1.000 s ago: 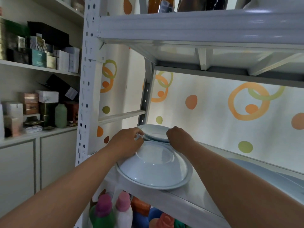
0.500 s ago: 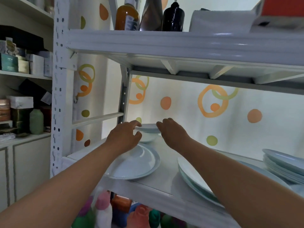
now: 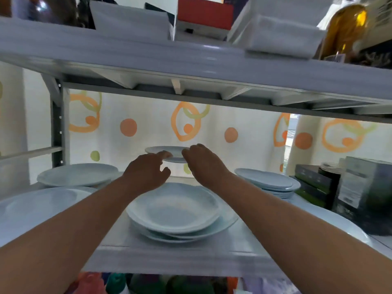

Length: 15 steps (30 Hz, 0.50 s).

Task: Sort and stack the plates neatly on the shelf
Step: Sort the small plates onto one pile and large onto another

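Observation:
A small pale-blue plate (image 3: 169, 152) hangs in the air above the white shelf (image 3: 182, 262), held level between both hands. My left hand (image 3: 148, 172) pinches its left rim and my right hand (image 3: 203, 164) grips its right rim. Directly below them lies a stack of deep plates (image 3: 176, 211) on a wider flat plate. A flat plate stack (image 3: 265, 180) sits at the back right. More plates lie at the back left (image 3: 77, 174), and a large plate (image 3: 31, 206) is at the front left.
The upper shelf (image 3: 191, 60) hangs low overhead, loaded with boxes and an amber bottle (image 3: 345, 28). Dark boxes (image 3: 360, 192) stand at the shelf's right end. A large plate edge (image 3: 339, 225) shows under my right forearm. Coloured bottles (image 3: 116, 283) stand below the shelf.
Both hands have lifted the small plate off the left stack and carried it rightward, over the middle stack. The view has swung right.

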Motion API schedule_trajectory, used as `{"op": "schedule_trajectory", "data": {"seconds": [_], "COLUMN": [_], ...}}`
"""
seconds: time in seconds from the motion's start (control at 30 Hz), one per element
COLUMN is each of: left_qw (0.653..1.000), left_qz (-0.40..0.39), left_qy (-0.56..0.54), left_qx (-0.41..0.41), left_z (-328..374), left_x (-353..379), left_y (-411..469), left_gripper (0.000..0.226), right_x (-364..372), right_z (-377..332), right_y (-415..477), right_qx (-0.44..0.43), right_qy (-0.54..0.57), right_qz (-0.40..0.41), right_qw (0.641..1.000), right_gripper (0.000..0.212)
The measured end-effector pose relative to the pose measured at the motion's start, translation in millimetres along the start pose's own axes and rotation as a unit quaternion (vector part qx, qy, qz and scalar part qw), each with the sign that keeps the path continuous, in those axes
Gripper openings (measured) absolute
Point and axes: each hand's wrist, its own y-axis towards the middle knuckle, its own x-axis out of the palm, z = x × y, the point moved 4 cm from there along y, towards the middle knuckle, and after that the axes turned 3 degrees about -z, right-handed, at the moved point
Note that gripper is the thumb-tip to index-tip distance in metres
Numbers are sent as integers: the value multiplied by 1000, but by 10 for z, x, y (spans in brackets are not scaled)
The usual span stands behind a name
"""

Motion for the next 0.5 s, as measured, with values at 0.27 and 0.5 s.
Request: {"op": "schedule_trajectory", "data": {"seconds": [0.27,0.5], "left_qw": [995,988], "left_qz": [-62,-119], "left_qy": [-12,-17], "left_qx": [80,102], "left_z": [852,1132], "left_x": [510,794], "left_y": [276,398], "left_gripper": [58,54], "right_x": [2,146], "right_z": [918,1504], "right_y": [-583,-889], "right_qx": [92,178], "right_qy": [-38,-58], "right_qz": [-31,-105], "right_qw": [995,977], "right_gripper": [26,32]}}
